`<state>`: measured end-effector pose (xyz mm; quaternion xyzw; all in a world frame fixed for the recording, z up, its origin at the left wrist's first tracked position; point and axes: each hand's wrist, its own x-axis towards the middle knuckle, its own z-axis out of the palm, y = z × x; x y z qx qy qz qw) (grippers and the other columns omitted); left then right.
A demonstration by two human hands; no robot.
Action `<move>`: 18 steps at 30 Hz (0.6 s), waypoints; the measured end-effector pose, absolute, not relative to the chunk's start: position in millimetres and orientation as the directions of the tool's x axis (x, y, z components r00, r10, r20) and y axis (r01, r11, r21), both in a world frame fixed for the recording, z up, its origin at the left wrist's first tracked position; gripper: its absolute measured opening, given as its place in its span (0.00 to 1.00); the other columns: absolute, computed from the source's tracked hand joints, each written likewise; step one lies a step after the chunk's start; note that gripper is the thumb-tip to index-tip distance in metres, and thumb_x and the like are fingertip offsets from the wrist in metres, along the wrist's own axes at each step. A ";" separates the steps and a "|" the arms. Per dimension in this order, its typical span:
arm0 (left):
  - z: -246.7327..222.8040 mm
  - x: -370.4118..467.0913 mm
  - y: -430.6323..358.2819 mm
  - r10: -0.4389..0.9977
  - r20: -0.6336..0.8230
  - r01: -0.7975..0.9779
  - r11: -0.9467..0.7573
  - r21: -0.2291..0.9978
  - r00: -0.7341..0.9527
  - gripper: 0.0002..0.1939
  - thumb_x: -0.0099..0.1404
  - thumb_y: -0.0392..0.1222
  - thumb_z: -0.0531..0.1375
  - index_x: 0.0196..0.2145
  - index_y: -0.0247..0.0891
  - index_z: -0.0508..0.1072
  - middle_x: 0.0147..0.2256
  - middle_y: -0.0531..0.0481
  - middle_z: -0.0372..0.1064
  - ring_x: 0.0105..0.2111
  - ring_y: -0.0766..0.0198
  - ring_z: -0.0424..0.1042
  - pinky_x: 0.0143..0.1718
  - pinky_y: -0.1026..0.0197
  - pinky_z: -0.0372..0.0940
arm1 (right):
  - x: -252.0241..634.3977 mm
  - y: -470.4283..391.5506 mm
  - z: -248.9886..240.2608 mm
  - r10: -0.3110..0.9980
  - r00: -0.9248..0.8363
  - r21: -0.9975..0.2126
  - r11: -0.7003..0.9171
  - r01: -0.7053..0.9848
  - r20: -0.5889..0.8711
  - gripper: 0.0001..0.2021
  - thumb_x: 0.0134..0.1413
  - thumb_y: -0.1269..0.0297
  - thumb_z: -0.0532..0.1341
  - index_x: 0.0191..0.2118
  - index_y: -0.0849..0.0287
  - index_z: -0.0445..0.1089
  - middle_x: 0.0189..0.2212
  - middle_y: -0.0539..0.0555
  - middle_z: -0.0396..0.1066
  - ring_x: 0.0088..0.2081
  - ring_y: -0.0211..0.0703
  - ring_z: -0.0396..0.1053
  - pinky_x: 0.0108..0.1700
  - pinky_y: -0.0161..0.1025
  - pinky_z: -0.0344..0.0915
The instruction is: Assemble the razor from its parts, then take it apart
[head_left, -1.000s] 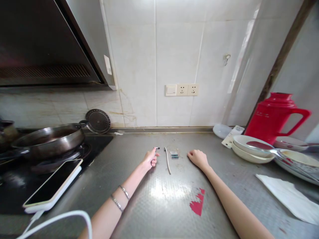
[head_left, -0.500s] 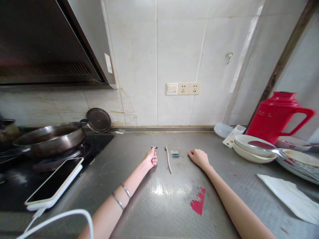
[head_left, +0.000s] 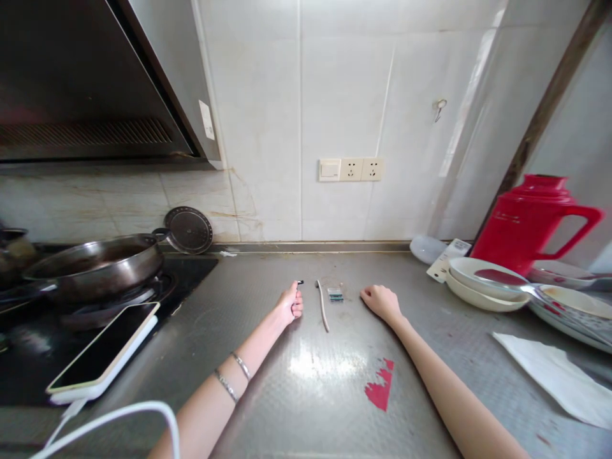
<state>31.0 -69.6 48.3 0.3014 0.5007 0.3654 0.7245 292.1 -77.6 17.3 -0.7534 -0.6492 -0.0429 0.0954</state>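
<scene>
My left hand (head_left: 291,303) is closed around a small dark object (head_left: 300,282), whose black tip shows above the fingers; the rest of it is hidden. Just right of that hand, a thin whitish stick or tube (head_left: 323,307) with a dark upper end lies on the steel counter (head_left: 268,395). Beside it is a small clear and teal item (head_left: 336,295), too small to name. My right hand (head_left: 381,301) rests on the counter to the right of these, its fingers curled under and mostly hidden.
A phone (head_left: 105,347) with a white cable lies at the left by a pan (head_left: 100,264) on the stove. Bowls (head_left: 488,287), a red thermos jug (head_left: 526,223) and a white napkin (head_left: 549,376) are at the right. A red patch (head_left: 380,387) marks the front counter.
The black tip in my left hand has shifted slightly to the right and looks narrower. My right hand has stayed in place.
</scene>
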 end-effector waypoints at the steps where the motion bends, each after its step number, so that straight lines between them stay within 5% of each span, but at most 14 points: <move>1: 48.9 31.4 -70.1 0.837 -0.499 -0.218 0.543 0.811 0.224 0.22 0.64 0.54 0.42 0.18 0.38 0.49 0.11 0.63 0.39 0.09 0.77 0.38 0.14 0.70 0.31 | 292.3 -77.7 16.8 0.970 0.151 -0.088 -0.136 0.987 0.192 0.21 0.55 0.58 0.46 0.28 0.59 0.74 0.31 0.61 0.73 0.35 0.46 0.70 0.31 0.34 0.58; 6: 51.9 36.3 -72.8 0.927 -0.355 -0.145 0.371 0.917 0.123 0.23 0.60 0.57 0.44 0.17 0.39 0.47 0.10 0.62 0.37 0.08 0.76 0.38 0.13 0.68 0.32 | 294.3 -77.8 19.0 0.962 0.185 -0.153 -0.156 0.976 0.200 0.20 0.54 0.58 0.47 0.26 0.60 0.73 0.30 0.60 0.73 0.33 0.45 0.70 0.30 0.33 0.57; 10: 53.6 41.7 -75.2 0.987 -0.158 -0.070 0.157 0.985 -0.006 0.23 0.58 0.60 0.46 0.16 0.40 0.49 0.10 0.62 0.39 0.09 0.75 0.41 0.13 0.68 0.35 | 282.0 -72.0 36.5 0.942 0.171 -0.460 -0.021 0.888 0.287 0.22 0.54 0.55 0.47 0.24 0.61 0.72 0.23 0.57 0.72 0.27 0.40 0.69 0.27 0.31 0.57; 14: 50.0 45.8 -76.4 0.999 -0.003 0.019 0.003 1.000 -0.036 0.24 0.57 0.60 0.47 0.16 0.39 0.50 0.11 0.60 0.42 0.11 0.74 0.44 0.14 0.67 0.39 | 242.6 -67.2 64.6 0.954 0.031 -0.819 0.240 0.521 0.300 0.19 0.51 0.52 0.52 0.30 0.63 0.72 0.22 0.54 0.71 0.20 0.34 0.65 0.20 0.29 0.57; 18: 43.1 49.9 -77.3 0.993 0.114 0.085 -0.113 0.990 -0.015 0.25 0.57 0.62 0.47 0.15 0.39 0.52 0.12 0.58 0.44 0.13 0.72 0.47 0.16 0.66 0.41 | 199.9 -72.9 82.3 0.981 -0.109 -0.969 0.178 0.170 0.161 0.18 0.47 0.51 0.57 0.39 0.59 0.71 0.34 0.55 0.73 0.27 0.36 0.69 0.18 0.26 0.58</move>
